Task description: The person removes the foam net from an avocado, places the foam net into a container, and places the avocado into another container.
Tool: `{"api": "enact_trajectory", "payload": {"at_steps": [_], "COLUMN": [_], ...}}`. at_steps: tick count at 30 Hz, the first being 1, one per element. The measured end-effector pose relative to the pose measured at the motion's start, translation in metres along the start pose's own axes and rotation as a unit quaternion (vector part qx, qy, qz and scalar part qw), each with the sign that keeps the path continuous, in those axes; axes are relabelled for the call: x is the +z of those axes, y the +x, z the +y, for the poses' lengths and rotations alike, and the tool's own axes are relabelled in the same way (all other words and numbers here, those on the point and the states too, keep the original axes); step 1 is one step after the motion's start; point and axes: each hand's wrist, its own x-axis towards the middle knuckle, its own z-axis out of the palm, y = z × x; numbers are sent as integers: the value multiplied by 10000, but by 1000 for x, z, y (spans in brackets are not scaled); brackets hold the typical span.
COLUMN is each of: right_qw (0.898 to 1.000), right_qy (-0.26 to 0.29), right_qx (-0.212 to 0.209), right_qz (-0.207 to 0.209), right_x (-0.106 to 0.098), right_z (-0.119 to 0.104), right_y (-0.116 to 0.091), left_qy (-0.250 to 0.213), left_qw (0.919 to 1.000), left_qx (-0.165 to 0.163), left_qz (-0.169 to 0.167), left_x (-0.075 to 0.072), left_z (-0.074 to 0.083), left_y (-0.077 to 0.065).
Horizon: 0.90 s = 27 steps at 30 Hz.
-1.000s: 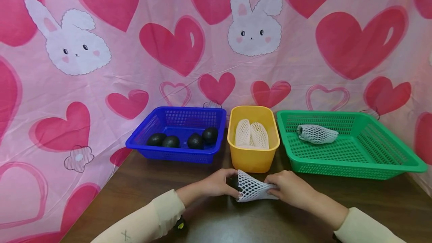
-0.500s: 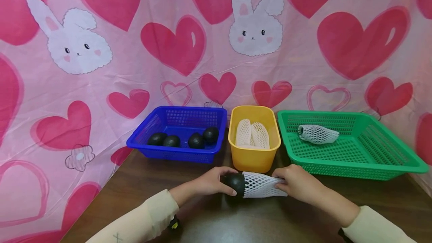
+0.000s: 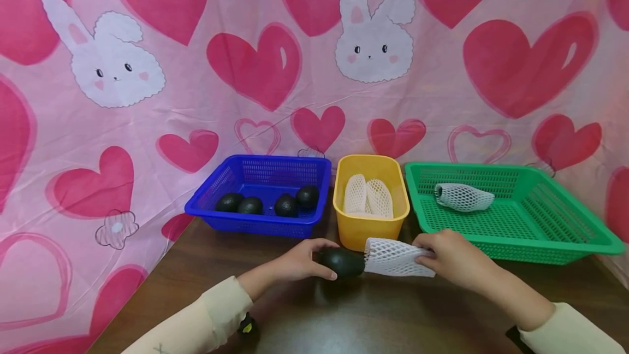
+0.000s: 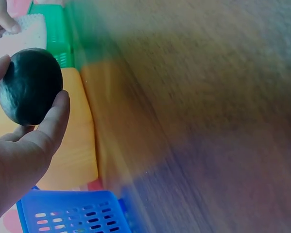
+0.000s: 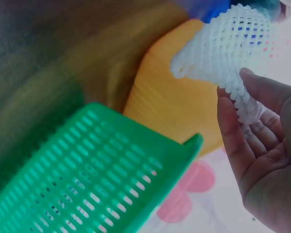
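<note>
My left hand (image 3: 301,261) grips a dark avocado (image 3: 342,262) by its left end, fingers and thumb on opposite sides. In the left wrist view the avocado (image 4: 31,86) shows bare and smooth between thumb and fingers. My right hand (image 3: 454,255) pinches the narrow right end of a white foam net sleeve (image 3: 397,258). The sleeve's wide mouth faces the avocado's right tip, close to it; whether they touch I cannot tell. The right wrist view shows the foam net (image 5: 232,48) held between thumb and fingers.
Several avocados lie in a blue basket (image 3: 255,225) at the back left. A yellow bin (image 3: 371,228) with white foam nets stands in the middle. In the green basket (image 3: 511,247) at right lies a net-wrapped piece (image 3: 464,197). A brown wooden table (image 3: 373,321) is underneath.
The net sleeve, first over much of the avocado, has moved right and off it with my right hand. The avocado is now bare. My left hand has shifted slightly left.
</note>
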Motion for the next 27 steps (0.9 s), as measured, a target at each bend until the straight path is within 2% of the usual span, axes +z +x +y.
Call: {"api": "enact_trajectory", "payload": {"at_steps": [8,13,21,27], "right_qw": [9988,9954,9909,9823], "right_qy": [311,546,501,591], "right_qx": [54,-35,694,1179], "right_qz": [363,792,1042,1331], "right_x": [-21,-33,-48,-46], "right_z": [-4,-11,-18,-21], "right_y": [-2,5,29,55], "left_qy": [95,26,-97,-82], "left_qw": [9999,10000,9999,9998], "left_qx": [71,19,35,119], "left_qz": [93,90,84,120], "left_x": [-2,-3,-4,-5], "left_z": [-1,-3,-2,-1], "left_y": [-4,-4,-6,-8]}}
